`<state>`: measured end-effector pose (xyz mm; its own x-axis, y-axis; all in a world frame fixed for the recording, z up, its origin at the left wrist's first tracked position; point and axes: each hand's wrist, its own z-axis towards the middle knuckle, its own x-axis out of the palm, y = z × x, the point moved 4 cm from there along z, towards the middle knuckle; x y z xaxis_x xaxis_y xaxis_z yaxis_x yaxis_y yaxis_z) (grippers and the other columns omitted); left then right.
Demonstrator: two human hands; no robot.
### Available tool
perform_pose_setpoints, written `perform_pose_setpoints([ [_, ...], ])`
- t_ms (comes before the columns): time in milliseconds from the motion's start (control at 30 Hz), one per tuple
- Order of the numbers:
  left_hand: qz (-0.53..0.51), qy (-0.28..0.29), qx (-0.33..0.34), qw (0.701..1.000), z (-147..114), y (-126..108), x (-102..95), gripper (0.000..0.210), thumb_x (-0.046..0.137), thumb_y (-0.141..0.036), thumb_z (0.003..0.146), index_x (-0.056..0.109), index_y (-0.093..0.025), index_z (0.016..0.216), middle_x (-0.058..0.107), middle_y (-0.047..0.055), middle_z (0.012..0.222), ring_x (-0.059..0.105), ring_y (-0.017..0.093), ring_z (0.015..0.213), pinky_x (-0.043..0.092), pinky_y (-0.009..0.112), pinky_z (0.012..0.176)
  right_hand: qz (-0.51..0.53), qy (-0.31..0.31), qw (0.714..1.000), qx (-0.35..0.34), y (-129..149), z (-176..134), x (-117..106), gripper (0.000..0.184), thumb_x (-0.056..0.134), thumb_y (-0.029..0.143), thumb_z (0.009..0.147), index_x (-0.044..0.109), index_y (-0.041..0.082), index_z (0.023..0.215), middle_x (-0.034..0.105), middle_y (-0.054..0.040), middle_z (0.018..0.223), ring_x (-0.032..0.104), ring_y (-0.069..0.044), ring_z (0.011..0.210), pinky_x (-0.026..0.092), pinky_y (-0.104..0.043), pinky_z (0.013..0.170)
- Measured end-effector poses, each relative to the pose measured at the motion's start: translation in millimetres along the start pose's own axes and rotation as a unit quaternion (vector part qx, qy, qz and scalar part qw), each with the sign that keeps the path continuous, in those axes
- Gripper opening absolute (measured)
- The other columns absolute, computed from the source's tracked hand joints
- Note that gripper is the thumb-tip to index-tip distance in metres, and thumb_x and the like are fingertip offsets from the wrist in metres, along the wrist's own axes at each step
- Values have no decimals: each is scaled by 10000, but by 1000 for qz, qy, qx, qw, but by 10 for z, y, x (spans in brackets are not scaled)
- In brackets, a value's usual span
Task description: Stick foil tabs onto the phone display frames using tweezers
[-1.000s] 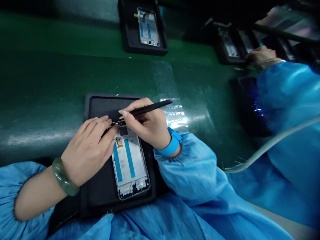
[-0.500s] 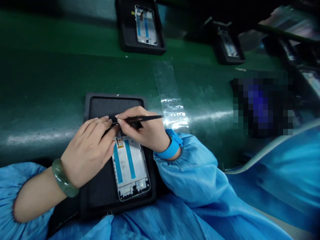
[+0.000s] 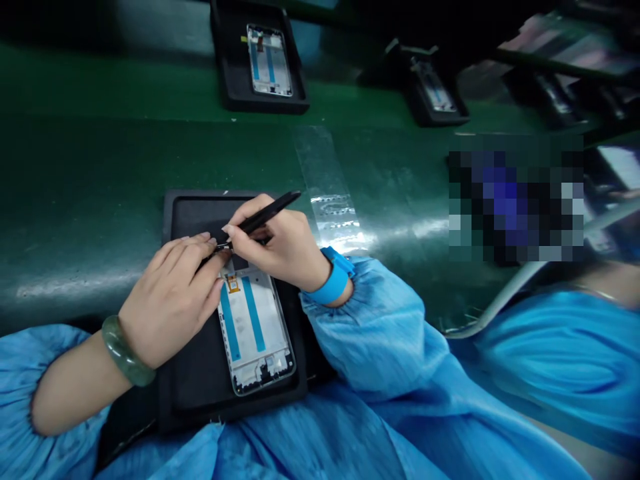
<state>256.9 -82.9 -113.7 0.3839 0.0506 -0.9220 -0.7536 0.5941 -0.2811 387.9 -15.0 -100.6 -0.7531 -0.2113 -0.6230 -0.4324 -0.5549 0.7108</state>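
Phone frame [image 3: 257, 333] lies partly under L grip [image 3: 170, 293] & R grip [image 3: 277, 247].

The left hand [image 3: 167, 303] is held palm down, its fingers stretched forward and slightly bent, with the bare forearm [image 3: 75, 395] angled in from the lower left. The right hand [image 3: 280, 250] is turned inward, thumb and index finger pinched close beside the left fingertips.
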Motion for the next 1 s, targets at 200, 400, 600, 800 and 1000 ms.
perform_pose_setpoints([
  [200, 9, -10, 10, 1000, -6, 1, 11, 298, 504, -192, 874, 583, -40, 1118, 572, 178, 1085, 535, 314, 1096, 481, 494, 928, -47, -7, 999, -17, -20, -34, 12, 20, 545, 169, 819, 558, 184, 814, 635, 17, 786, 618, -75, 673, 514, -178, 660],
  [400, 12, 5, 12, 1000, -14, 27, 21, 302, 507, -213, 888, 568, -73, 1149, 565, 165, 1110, 529, 299, 1123, 472, 474, 949, 81, -80, 992, 59, -142, -99, -188, 64, 587, 230, 828, 553, 176, 833, 621, 17, 754, 619, -67, 612, 521, -166, 548],
  [600, 36, -18, 23, 999, 221, -221, -174, 196, 486, -211, 887, 612, -108, 996, 584, 161, 1063, 558, 310, 1060, 490, 459, 848, 50, -192, 980, 25, 71, -81, -545, 58, 602, 258, 835, 578, 208, 849, 628, 10, 843, 645, -81, 677, 559, -183, 577],
  [800, 66, 159, -55, 984, 636, -948, 124, 508, 476, -587, 833, 601, -99, 768, 606, 122, 660, 617, 282, 652, 470, 403, 598, 81, -300, 950, 33, -64, -310, -891, 124, 605, 322, 840, 549, 219, 879, 610, 14, 851, 682, -106, 709, 597, -231, 620],
  [1000, 138, 148, -145, 968, 709, -609, 157, 275, 517, -341, 815, 613, -88, 768, 643, 165, 652, 633, 290, 578, 439, 370, 502, 99, -360, 916, 145, -503, -911, -1207, 138, 656, 331, 801, 569, 233, 844, 668, -2, 800, 700, -144, 684, 611, -297, 657],
])
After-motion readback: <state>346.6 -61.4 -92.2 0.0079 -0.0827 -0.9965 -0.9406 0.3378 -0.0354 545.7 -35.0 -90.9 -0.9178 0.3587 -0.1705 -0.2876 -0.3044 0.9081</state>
